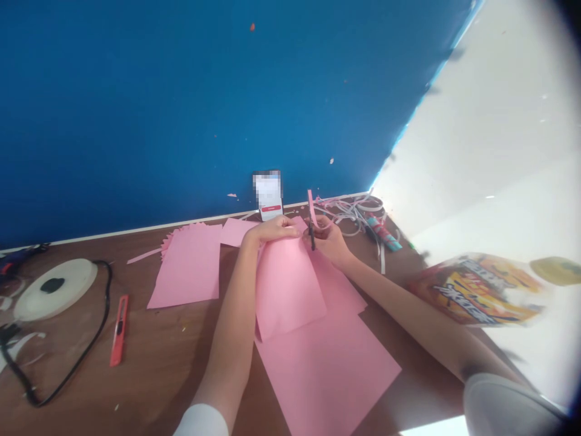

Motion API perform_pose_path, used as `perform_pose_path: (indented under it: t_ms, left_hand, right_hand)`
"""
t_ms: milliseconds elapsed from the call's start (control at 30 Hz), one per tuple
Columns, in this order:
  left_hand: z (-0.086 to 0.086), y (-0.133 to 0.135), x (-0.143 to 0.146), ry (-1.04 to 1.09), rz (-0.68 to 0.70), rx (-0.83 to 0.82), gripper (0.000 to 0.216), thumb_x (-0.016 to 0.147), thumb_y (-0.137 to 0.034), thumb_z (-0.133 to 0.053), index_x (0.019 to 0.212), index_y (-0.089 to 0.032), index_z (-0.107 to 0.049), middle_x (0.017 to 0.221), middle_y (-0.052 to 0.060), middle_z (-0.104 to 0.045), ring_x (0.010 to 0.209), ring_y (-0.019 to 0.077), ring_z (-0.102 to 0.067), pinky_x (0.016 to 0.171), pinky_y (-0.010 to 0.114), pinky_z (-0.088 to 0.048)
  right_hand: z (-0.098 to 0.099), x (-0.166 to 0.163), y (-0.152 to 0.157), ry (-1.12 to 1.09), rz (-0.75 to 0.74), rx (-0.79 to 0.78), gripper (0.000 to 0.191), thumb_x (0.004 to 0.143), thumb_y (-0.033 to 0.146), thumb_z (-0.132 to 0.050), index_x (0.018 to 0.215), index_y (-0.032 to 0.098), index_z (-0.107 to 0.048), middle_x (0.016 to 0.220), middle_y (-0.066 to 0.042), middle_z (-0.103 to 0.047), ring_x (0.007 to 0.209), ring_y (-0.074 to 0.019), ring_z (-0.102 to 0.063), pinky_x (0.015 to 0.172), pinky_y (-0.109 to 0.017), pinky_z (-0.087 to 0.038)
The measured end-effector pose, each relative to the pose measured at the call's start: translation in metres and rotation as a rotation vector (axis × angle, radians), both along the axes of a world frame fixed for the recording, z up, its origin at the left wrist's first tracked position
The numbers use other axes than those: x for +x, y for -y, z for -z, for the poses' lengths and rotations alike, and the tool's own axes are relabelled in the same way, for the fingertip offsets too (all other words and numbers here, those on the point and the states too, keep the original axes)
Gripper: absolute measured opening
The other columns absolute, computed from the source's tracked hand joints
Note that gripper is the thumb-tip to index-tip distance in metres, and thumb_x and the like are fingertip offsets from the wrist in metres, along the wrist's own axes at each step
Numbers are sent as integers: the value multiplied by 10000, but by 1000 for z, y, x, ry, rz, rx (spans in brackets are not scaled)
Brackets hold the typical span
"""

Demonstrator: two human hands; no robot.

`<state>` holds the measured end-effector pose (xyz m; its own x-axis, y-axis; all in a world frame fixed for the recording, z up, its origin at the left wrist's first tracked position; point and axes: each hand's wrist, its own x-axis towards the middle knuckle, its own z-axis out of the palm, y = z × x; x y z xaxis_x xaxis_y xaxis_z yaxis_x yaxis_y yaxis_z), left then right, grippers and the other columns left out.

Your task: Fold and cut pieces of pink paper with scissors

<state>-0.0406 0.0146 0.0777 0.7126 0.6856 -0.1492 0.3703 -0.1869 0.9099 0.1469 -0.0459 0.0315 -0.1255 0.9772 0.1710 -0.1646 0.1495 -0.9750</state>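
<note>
My left hand (272,230) grips the far edge of a pink paper sheet (285,284), lifting it off the wooden table (172,357). My right hand (329,239) is closed on small dark scissors (311,233) at that same edge. A narrow pink strip (312,209) curls up from the sheet just above the scissors. A larger pink sheet (327,363) lies flat under the held one.
A stack of pink sheets (188,269) lies to the left. A red utility knife (118,330), a white round device (54,287) and a black cable (91,345) are at the far left. A phone (269,197) leans on the blue wall; paper strips (354,212), a colourful packet (481,290) right.
</note>
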Motion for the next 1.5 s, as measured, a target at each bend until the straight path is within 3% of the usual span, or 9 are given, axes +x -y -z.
perform_pose_path:
  t_ms: [200,367,667,767,933,1100,1333,1500]
  left_hand:
    - [3,1,3,9,76,5,286,707,-312,-591,509,-175,-436,547,-27,-350,517,93,-300,515,274,-219]
    - [8,-4,4,1,138,13,209,672,-273,-560,519,-168,-465,560,-26,-371,540,98,-320,535,276,-226]
    - [8,-3,3,9,162,-31,204,695,-277,-558,538,-168,-486,553,-25,-359,527,96,-307,519,271,-218]
    - [6,-2,2,6,161,-45,222,690,-267,-581,516,-166,-486,534,-29,-372,510,91,-317,514,270,-236]
    - [4,-3,-5,-11,146,-40,183,715,-302,-608,629,-143,-639,627,1,-546,595,110,-461,569,252,-338]
    - [1,-4,-10,40,79,-80,217,698,-353,-678,722,-137,-682,712,17,-621,669,119,-528,630,239,-387]
    - [-1,-2,-12,67,41,-83,308,694,-444,-695,711,-143,-633,713,15,-585,671,130,-528,627,250,-397]
    - [-3,0,-15,85,-32,-32,316,728,-466,-665,729,-154,-619,745,12,-582,711,146,-547,674,276,-422]
  right_hand:
    - [-1,0,1,118,25,56,411,631,217,-737,999,198,-555,795,0,-640,627,-119,-571,547,-246,-462]
    - [1,2,-1,150,-34,97,408,638,186,-737,1013,180,-575,771,4,-631,619,-114,-560,542,-239,-454]
    - [0,4,-1,189,-69,95,681,662,237,-745,1288,209,-479,755,2,-646,570,-125,-565,557,-273,-475]
    - [-1,5,-2,210,-25,114,656,665,240,-739,1276,211,-503,770,-12,-656,589,-140,-572,561,-289,-482]
    - [1,10,-6,211,142,120,519,683,285,-713,1177,203,-575,850,-45,-687,673,-168,-605,600,-301,-498]
    - [9,16,-9,287,282,22,429,700,354,-695,1078,163,-629,815,-53,-703,677,-171,-622,621,-292,-493]
    - [14,17,-10,295,176,-3,377,704,335,-689,1032,153,-650,765,-45,-700,620,-161,-602,579,-277,-475]
    - [17,14,-13,313,18,153,382,699,212,-648,1080,175,-648,939,-49,-691,859,-186,-625,800,-325,-496]
